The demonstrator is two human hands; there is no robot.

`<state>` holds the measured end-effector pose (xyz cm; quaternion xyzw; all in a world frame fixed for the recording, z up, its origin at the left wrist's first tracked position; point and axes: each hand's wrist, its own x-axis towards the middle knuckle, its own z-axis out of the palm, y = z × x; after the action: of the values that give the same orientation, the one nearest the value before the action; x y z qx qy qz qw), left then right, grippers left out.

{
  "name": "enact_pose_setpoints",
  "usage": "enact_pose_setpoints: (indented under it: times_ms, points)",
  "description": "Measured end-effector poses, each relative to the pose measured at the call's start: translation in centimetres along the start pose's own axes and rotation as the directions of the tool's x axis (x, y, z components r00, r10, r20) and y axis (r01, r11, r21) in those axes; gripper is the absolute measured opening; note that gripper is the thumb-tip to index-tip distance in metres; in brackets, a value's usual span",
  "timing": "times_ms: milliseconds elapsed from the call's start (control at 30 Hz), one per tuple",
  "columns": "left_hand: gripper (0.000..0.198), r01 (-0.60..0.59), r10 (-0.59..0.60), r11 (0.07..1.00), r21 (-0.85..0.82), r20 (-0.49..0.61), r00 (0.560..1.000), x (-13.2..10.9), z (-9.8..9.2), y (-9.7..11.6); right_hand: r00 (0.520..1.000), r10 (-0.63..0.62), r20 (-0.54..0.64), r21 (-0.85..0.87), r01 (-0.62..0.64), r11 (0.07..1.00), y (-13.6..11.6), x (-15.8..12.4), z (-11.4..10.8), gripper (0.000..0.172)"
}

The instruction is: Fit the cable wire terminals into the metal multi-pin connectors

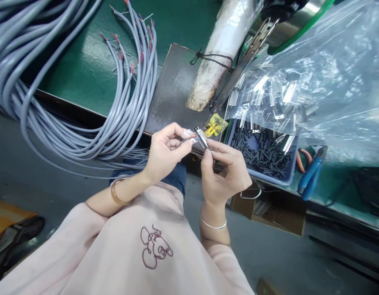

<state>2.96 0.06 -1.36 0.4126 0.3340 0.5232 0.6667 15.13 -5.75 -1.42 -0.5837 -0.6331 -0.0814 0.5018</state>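
Presently, head view: both hands work just off the near edge of the green bench (85,61), below the near edge of the dark mat (174,90).

1. The left hand (165,153) is closed in a narrow pinch on the wire ends (189,138), a short fan of coloured cores pointing right.
2. The right hand (224,172) is closed around the connector (202,138), a small metal part with a row of pins. Thumb and forefinger grip its lower end, and the pin row faces the cores.
3. Cores and connector meet between the two sets of fingertips. Whether any core is seated cannot be told at this size.

To do this step well, it appears best to:
- keep the pinch close to the core tips, so they do not splay;
- hold the connector steady and bring one core at a time to its pin;
- keep the pin row turned up toward the eye.

Surroundings:
- The grey cable bundle (85,123) loops over the left part of the bench and hangs past its near edge.
- The blue tray (263,153) of black sleeves sits at the near edge, right of the hands, partly under a clear plastic bag (315,82) of metal parts.
- Blue-handled pliers (311,172) lie just right of the tray.
- A yellow tag (216,125) lies just beyond the connector.
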Motion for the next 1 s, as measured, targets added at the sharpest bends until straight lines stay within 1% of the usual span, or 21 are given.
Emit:
enact_pose_setpoints:
  times_ms: [67,133,367,567,667,867,1000]
  points:
    - [0.023,-0.054,0.054,0.998,0.013,-0.009,0.998,0.4,0.1,0.1,1.0,0.024,0.012,0.055,-0.024,0.998,0.1,0.4,0.1,0.015]
    - [0.024,-0.084,0.084,0.996,0.037,-0.007,0.996,0.7,0.1,0.1,0.999,0.027,0.021,0.091,-0.028,0.995,0.2,0.8,0.1,0.016]
    - [0.018,-0.092,0.092,0.994,0.062,-0.006,0.996,1.5,0.0,0.0,0.998,0.056,0.038,0.144,-0.061,0.988,0.8,1.3,0.3,0.015]
    - [0.018,-0.138,0.138,0.987,0.085,0.005,0.99,1.8,0.3,0.6,0.999,0.039,0.017,0.13,-0.041,0.991,0.5,1.8,0.3,0.014]
    - [0.018,-0.12,0.119,0.987,0.103,0.012,0.993,1.8,0.3,0.8,1.0,0.011,0.016,0.066,-0.012,0.998,0.4,1.9,0.1,0.013]
    - [0.023,0.001,-0.002,0.993,0.114,0.006,1.0,1.4,0.0,0.9,0.998,-0.012,0.062,-0.02,0.014,1.0,0.3,1.4,-0.1,0.013]
    - [0.022,-0.005,0.003,0.996,0.094,0.02,1.0,1.2,-0.2,0.9,0.999,0.011,0.045,0.005,-0.011,1.0,0.2,1.5,0.0,0.012]
